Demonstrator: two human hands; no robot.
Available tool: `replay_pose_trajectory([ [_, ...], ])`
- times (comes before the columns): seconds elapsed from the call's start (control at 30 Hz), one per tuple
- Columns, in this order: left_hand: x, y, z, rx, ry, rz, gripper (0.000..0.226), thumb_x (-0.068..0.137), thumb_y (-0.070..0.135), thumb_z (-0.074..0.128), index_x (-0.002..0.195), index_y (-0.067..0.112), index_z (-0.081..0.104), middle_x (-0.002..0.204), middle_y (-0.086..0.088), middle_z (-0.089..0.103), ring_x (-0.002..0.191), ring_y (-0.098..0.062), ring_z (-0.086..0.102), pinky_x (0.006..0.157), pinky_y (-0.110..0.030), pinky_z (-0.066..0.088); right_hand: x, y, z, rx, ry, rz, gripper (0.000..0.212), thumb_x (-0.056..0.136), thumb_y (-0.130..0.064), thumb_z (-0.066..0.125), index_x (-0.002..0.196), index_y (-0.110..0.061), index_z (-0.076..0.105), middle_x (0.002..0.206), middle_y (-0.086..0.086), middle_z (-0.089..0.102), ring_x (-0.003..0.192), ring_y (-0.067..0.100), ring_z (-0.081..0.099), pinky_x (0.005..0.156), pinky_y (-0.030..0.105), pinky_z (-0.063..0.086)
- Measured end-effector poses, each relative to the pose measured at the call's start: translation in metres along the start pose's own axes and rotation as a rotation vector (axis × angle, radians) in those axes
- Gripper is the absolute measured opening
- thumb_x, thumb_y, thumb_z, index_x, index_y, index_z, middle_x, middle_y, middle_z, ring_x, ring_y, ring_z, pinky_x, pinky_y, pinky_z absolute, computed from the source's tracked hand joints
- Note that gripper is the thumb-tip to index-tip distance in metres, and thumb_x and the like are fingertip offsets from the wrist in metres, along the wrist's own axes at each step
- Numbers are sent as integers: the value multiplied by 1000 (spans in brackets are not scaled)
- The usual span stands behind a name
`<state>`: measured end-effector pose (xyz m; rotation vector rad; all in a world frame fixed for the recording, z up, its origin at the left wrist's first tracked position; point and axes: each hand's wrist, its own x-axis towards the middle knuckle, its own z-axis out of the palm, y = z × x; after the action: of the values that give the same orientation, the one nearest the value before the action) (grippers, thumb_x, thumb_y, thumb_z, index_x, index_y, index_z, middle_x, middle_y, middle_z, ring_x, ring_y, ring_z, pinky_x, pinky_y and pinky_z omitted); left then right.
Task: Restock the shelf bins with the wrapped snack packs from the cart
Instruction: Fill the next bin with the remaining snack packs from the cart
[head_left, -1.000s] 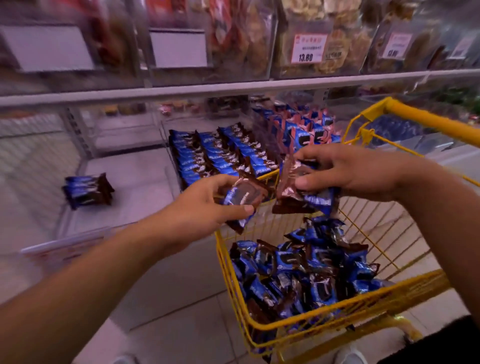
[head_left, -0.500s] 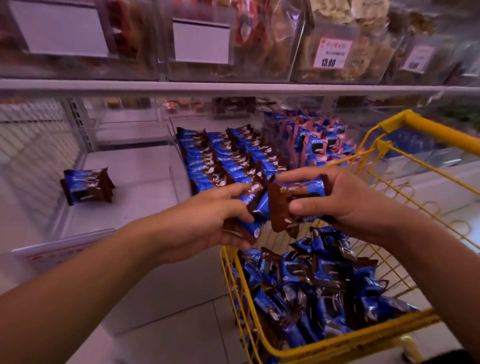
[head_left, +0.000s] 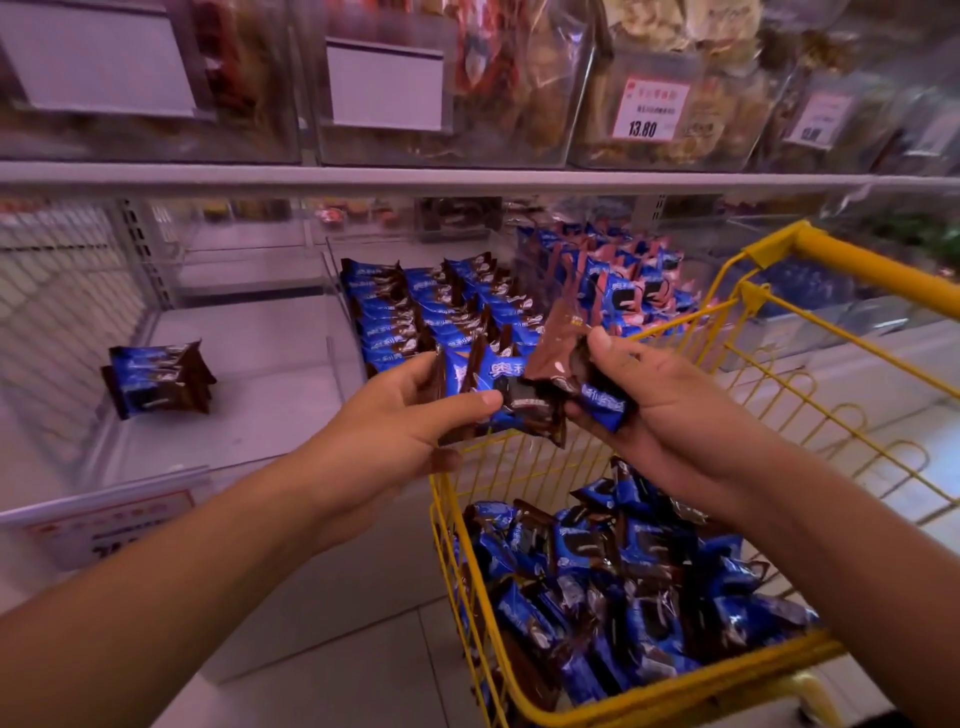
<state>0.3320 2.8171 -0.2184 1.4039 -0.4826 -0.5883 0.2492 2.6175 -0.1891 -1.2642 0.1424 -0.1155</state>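
1. Snack packs (head_left: 511, 392) pinched between left hand (head_left: 395, 436) and right hand (head_left: 660, 415), fingers closed on wrappers, above cart (head_left: 587, 706) front rim, just short of shelf
2. Middle bin (head_left: 441, 317) holds neat rows; left bin (head_left: 249, 410) nearly bare, 1 small stack (head_left: 158, 376)
3. Cart pile (head_left: 623, 587) large, so most restocking left
4. Pink-blue packs (head_left: 623, 286) just beside; path clear

Snack packs (head_left: 623, 587) in cart (head_left: 597, 714), right of shelf bins (head_left: 332, 291).
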Motion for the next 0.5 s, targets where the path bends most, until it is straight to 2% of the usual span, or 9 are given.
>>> replay_pose_trajectory([
  [0.07,-2,1,3,-128,-82,-46,45,69,32,83,110,36,66,110,-2,75,94,-21,73,65,-34,57,0,3,5,52,21,19,22,79,-33,66,79,-14,76,91,6,74,78,11,70,66,21,59],
  [0.17,-5,1,7,-193,-172,-32,48,74,26,80,115,39,60,110,-12,74,92,-33,74,63,-31,58,-2,7,9,58,48,27,30,78,-33,70,94,-9,75,101,9,75,83,13,71,66,22,58],
  [0.23,-3,-1,7,-188,-91,16,43,71,21,78,109,36,63,106,-13,74,88,-32,74,61,-28,58,-2,8,9,32,95,3,28,76,-33,73,95,-13,77,103,9,75,86,14,70,73,27,57],
  [0.33,0,-6,3,-162,36,104,34,77,13,76,104,30,63,103,-12,74,87,-31,74,64,-27,58,-3,6,8,-59,186,-46,34,75,-34,75,102,-14,76,110,11,74,93,20,62,77,34,42],
  [0.37,-1,-7,2,-147,56,129,32,81,9,74,103,30,63,102,-10,74,87,-31,74,64,-27,58,-2,4,8,-52,192,-43,33,76,-33,75,102,-14,75,109,11,74,91,20,62,75,33,42],
  [0.43,-2,-8,0,-119,69,159,32,86,4,70,102,30,63,100,-7,74,88,-30,74,65,-27,58,-2,4,7,16,169,11,25,80,-33,72,99,-17,73,94,4,74,74,12,64,64,27,47],
  [0.5,-4,-8,1,-116,68,161,32,87,2,68,100,31,62,101,-5,74,89,-29,74,65,-26,57,-4,4,10,117,122,87,24,83,-29,70,104,-17,68,88,3,72,64,11,66,56,27,54],
])
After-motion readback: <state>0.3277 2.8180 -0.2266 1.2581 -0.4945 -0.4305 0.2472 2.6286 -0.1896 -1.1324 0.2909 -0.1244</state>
